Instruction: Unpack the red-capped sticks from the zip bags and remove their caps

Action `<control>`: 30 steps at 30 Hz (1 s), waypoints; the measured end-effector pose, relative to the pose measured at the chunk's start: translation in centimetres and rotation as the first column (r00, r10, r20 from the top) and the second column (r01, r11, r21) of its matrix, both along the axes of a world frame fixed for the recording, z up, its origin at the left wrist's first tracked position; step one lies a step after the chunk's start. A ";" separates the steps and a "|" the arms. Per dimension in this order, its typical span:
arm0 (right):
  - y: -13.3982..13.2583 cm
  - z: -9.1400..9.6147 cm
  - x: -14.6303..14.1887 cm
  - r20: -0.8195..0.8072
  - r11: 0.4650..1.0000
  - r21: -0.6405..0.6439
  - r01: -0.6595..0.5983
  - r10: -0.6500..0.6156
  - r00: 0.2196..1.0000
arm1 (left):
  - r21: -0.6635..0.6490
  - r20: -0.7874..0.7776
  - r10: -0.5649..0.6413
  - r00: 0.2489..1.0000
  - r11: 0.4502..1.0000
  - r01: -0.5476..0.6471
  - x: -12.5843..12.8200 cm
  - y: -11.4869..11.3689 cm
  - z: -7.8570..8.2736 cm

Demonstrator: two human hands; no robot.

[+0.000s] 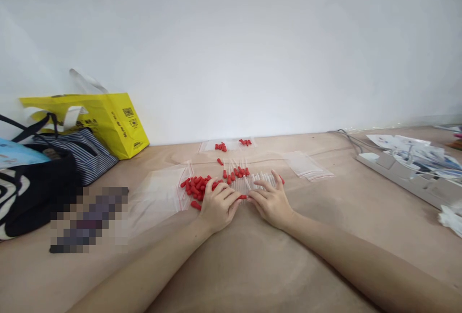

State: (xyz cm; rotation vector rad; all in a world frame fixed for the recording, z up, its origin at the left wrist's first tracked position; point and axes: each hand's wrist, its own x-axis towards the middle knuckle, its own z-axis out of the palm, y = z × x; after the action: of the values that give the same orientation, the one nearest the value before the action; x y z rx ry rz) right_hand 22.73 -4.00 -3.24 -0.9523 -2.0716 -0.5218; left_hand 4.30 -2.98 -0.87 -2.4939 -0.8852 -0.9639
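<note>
My left hand is closed, its thumb and fingertips pinching a small red rubber bulb low over the table. Facing it, my right hand has its thumb and index finger closed at the bulb's other end, on what looks like a thin clear tube, mostly hidden by the fingers. Beyond both hands lies a row of clear dropper tubes, several with red bulbs on their ends. A heap of loose red bulbs sits just left of my left hand, partly on a clear zip bag.
Clear zip bags lie at left, with more bags at right. Against the wall is another bag with red-bulbed droppers. Bags, including a yellow one, stand far left. A white power strip and cables are at right.
</note>
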 end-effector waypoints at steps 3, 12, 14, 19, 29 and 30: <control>0.1 -0.4 -0.2 0.014 0.998 0.054 0.009 -0.010 1.000 | -0.026 -0.008 -0.028 1.000 0.999 0.028 0.1 0.1 -0.3; -0.1 -0.1 0.1 0.083 0.998 0.027 -0.052 0.049 0.995 | -0.057 -0.001 -0.102 0.995 0.993 0.102 -0.1 -0.2 -0.2; -0.4 0.2 0.0 0.083 0.999 -0.017 -0.049 0.050 0.995 | -0.080 -0.022 -0.100 0.995 0.992 0.098 -0.1 -0.4 0.0; -0.8 0.7 0.0 0.069 0.995 -0.085 -0.061 0.066 0.995 | -0.113 -0.074 -0.064 0.995 0.992 0.055 0.1 -0.7 0.5; -0.4 0.1 1.3 -0.086 0.995 -0.091 0.043 -0.051 0.995 | -0.083 -0.042 0.103 0.994 0.991 -0.106 -2.7 -0.2 0.4; -0.2 0.2 1.5 -0.125 0.990 -0.115 0.080 -0.095 0.988 | -0.086 -0.026 0.111 0.993 0.990 -0.113 -2.9 0.0 0.4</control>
State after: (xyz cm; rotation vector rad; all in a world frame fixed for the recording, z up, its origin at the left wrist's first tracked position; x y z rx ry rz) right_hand 24.24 -4.18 -3.08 -1.1161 -1.9640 -0.3832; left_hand 1.42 -3.01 -0.48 -2.4901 -1.0700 -0.8782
